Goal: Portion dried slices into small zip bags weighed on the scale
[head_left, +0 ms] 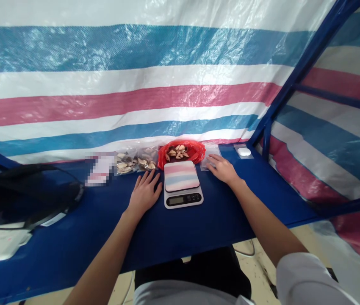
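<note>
My left hand lies flat on the blue table with its fingers spread, just left of a white digital kitchen scale. The fingertips are close to a clear bag of dried, pale-and-brown pieces; a similar bag lies beside it. Behind the scale sits an open red plastic bag holding loose dried pieces. My right hand rests with fingers stretched out at the edge of clear plastic bags right of the red bag. Nothing shows on the scale's plate.
A blurred-out white and pink packet lies left of the filled bags. Farther left are a black mesh item and a white power strip. A small white case sits at the right. Striped sheeting and blue frame bars enclose the table.
</note>
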